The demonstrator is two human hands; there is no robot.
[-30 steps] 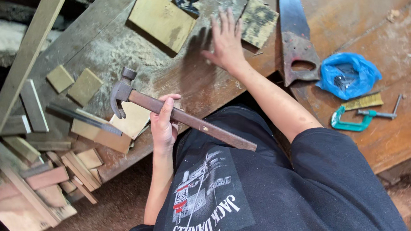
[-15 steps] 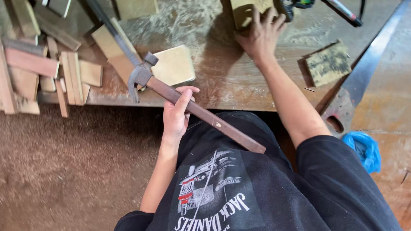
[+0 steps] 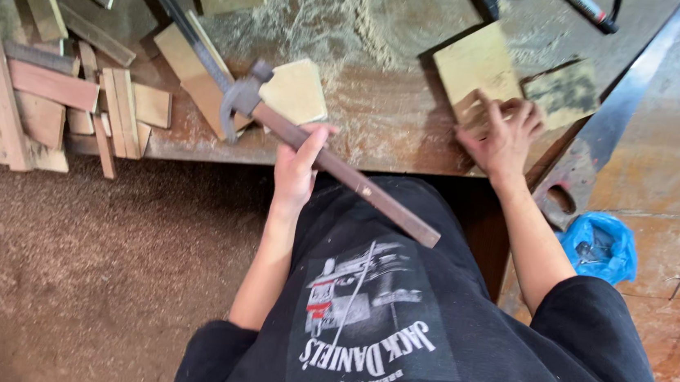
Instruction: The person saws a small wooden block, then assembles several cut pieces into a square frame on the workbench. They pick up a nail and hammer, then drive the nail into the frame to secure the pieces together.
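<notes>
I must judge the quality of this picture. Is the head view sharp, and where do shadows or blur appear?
Head view: mostly sharp, soft even daylight, no glare. The hammer in the left hand is clear; the right hand on the wooden block is slightly blurred. A dark shadow lies under the bench edge; straight edges bend near the corners.

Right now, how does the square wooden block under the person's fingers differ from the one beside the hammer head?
The square block at the right is touched by a hand whose fingertips rest on its near edge; the block by the hammer lies untouched. The right block looks larger and sharp-cornered, while the hammer-side block has rounded corners. The hammer, gripped in the other hand, crosses in front of its neighbouring block. Both are pale, flat and lie on the sawdusty bench.
</notes>
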